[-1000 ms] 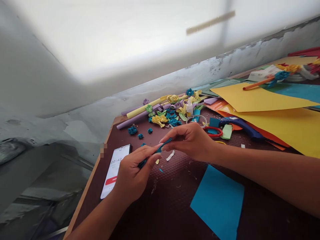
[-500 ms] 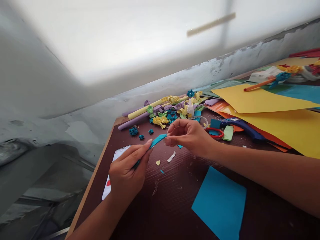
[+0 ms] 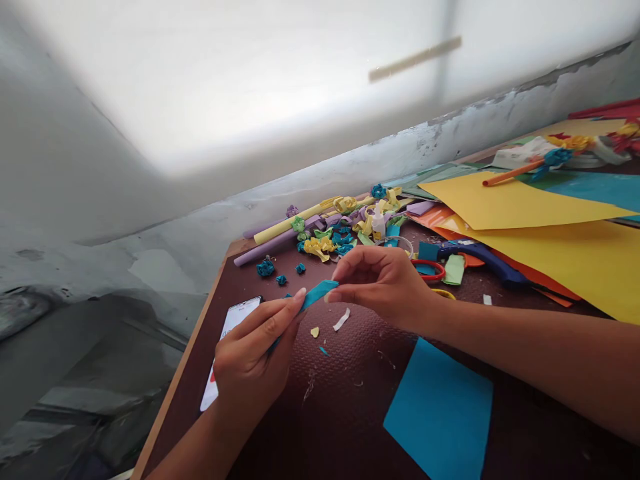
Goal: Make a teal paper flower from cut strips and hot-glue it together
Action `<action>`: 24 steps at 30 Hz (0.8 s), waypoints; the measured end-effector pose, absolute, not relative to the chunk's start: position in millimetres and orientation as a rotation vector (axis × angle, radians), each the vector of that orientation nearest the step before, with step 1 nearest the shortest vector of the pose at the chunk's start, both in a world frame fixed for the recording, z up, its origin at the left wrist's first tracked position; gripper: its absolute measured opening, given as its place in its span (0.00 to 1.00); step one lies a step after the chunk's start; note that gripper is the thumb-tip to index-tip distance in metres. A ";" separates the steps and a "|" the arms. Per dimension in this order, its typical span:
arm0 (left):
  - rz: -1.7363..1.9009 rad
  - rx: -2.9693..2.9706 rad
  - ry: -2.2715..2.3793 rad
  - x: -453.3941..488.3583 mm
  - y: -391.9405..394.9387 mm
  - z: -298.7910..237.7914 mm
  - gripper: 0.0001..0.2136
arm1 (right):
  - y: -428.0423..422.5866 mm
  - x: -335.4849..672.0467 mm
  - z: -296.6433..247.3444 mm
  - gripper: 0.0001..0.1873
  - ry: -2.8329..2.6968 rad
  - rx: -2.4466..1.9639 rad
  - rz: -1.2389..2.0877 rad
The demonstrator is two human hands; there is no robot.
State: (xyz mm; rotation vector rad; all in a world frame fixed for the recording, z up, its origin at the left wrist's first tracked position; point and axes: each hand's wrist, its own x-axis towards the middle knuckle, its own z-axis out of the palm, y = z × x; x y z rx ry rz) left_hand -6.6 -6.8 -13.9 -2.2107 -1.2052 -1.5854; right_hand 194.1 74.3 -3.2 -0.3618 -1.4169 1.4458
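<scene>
I see both hands up over the table (image 3: 345, 407), approx. mid-frame. Left hand (image 3: 250, 363) is pinched closed, thumb & forefinger on the lower end of a blue paper strip (image 3: 319, 292). The rest of that strip runs down behind the fingers. Right hand (image 3: 385, 283) is also closed in a fingertip pinch, on the strip's upper end. So the strip sits btwn the two hands, off the table surface, tilted up toward the right.

Containers: only a small glue bottle (image 3: 379, 223), upright at the back among crumpled paper bits (image 3: 330, 240). Can't tell its contents.

Around: a phone (image 3: 235, 319) lies flat under the left hand, partly covered by it. A white scrap (image 3: 342, 319) and small crumbs lie just below the strip. A blue sheet (image 3: 440, 413) lies flat near the right forearm. Behind the right hand are red scissors (image 3: 430, 267), partly hidden by it, & a blue glue gun (image 3: 480, 255) beside them. Yellow sheets (image 3: 575, 253) are stacked on the right w/ orange edges under them. Rolled paper tubes (image 3: 285, 227), yellow & purple, lie along the back edge, w/ blue paper balls (image 3: 265, 268) near them.
</scene>
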 end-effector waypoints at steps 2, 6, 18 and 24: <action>-1.569 -2.228 -1.223 -7.6 -7.0 -14.1 0.26 | 74.1 195.5 -3.2 0.19 -1.458 -0.352 1.377; -1.487 -2.292 -1.234 -11.6 -7.4 -15.1 0.28 | 70.1 200.4 0.5 0.15 -1.675 -0.336 1.038; -1.445 -2.379 -1.179 -11.1 -3.9 -20.2 0.26 | 67.6 201.2 0.8 0.11 -1.770 -0.350 0.797; -1.428 -2.348 -1.211 -9.8 -7.7 -18.7 0.25 | 67.5 202.0 2.8 0.10 -1.779 -0.348 0.910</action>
